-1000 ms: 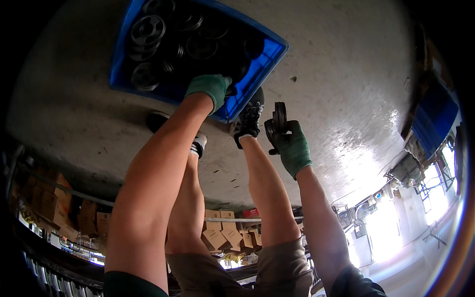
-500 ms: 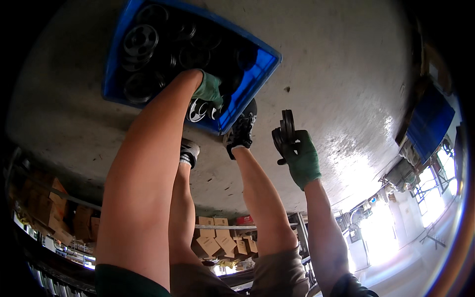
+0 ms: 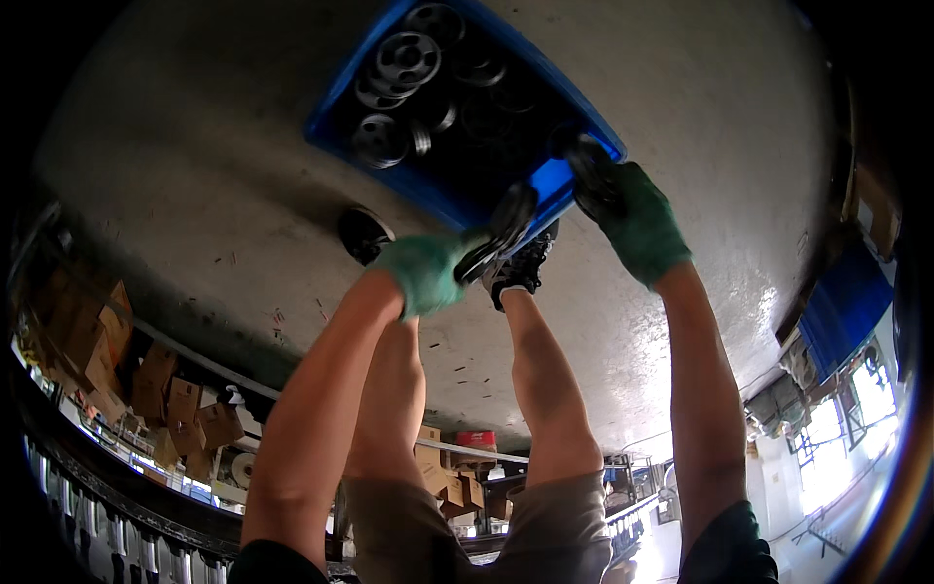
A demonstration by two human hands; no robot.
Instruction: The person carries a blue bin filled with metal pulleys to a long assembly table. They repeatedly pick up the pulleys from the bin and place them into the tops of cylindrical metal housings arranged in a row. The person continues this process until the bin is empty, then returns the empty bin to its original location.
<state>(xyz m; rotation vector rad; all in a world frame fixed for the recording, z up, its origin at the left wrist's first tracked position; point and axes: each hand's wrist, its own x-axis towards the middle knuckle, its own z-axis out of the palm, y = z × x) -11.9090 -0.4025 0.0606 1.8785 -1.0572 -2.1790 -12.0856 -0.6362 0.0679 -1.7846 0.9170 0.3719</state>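
Note:
Both my hands wear green gloves. My left hand (image 3: 428, 274) is closed on black wheel-like discs (image 3: 503, 229), held tilted in front of the near side of a blue crate (image 3: 443, 204). At the crate's right corner, my right hand (image 3: 642, 224) grips another bunch of black discs (image 3: 592, 177). Motion blurs both bunches, so how many are in each cannot be told. Inside the crate, grey-black discs with slotted openings (image 3: 409, 59) lie stacked and leaning, mostly toward the left. Deep shadow hides much of the crate's inside.
The crate stands on a grey concrete floor (image 3: 720, 146), just beyond my shoes (image 3: 530, 258). Cardboard boxes (image 3: 185, 404) line the lower left, beside a dark rack with metal rollers (image 3: 117, 526). A blue panel (image 3: 844, 302) leans at the right, near bright windows.
My left hand has come out of the crate with discs and moved nearer. My right hand has carried its discs forward to the crate's right corner. The view has shifted, showing the crate further right.

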